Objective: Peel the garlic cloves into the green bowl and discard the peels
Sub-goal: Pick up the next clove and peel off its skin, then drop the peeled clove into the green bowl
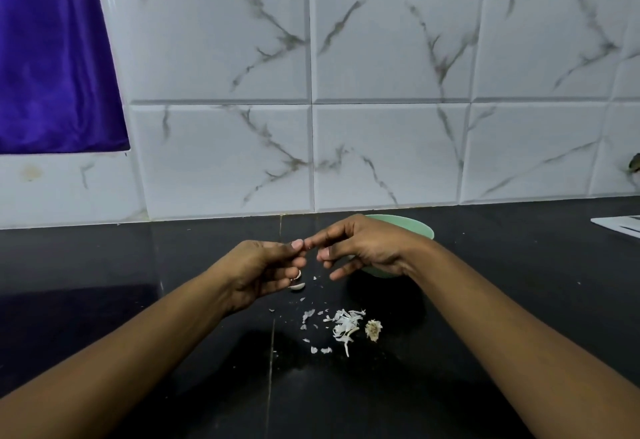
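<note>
**While Garlic Is Being Held Over the Black Counter**

Where the two hands are meeting above the middle of the counter (104,265), a garlic clove (296,274) is being held in the curled lower fingers of the left hand (256,272). The left thumb is being touched by the first finger of the right hand (367,248). The other right fingers are being kept loosely bent and a little apart. It cannot be told if anything tiny is being pinched there.

The green bowl (420,227) is being partly hidden by the right hand, near the back edge of the counter and close to the tiled wall (381,147). What is inside it cannot be seen.

A second clove (298,287) is being left on the counter just under the left hand. The white peels (344,327) are being left in a small heap nearer the front edge, with a dry root bit (373,329) just beside them on the right. A purple cloth (52,57) is being hung by the back left corner. A flat white thing (620,225) is being cut off at the right edge.
</note>
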Available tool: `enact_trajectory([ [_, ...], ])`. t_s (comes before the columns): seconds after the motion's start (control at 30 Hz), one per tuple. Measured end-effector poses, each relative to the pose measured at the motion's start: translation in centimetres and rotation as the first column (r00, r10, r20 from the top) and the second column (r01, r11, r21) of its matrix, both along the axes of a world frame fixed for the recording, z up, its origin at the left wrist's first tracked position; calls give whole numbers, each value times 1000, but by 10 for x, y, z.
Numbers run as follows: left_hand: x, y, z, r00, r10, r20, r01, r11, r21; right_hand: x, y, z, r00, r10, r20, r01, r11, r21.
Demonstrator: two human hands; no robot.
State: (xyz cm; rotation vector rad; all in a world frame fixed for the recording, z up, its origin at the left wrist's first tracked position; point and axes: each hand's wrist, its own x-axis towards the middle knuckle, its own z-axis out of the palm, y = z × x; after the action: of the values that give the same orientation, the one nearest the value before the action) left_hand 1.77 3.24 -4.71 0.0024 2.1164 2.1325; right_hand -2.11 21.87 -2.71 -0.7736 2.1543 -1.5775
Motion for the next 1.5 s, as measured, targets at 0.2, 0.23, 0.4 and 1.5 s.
enact_trajectory([
  [0.2,9,1,-1,965,-125,-232,37,937,-348,-7,4,2,984,-43,176,80,974,-213],
  [0.23,10,1,-2,952,-154,-265,30,907,-419,-8,5,3,979,-41,201,91,965,-246],
  [0.4,16,5,-3,877,-294,-380,-19,769,-639,-13,10,5,957,-53,285,160,917,-366],
  [1.5,0,-11,-13,849,-222,-480,-273,592,-758,-49,74,5,679,-594,-432,651,759,-20],
])
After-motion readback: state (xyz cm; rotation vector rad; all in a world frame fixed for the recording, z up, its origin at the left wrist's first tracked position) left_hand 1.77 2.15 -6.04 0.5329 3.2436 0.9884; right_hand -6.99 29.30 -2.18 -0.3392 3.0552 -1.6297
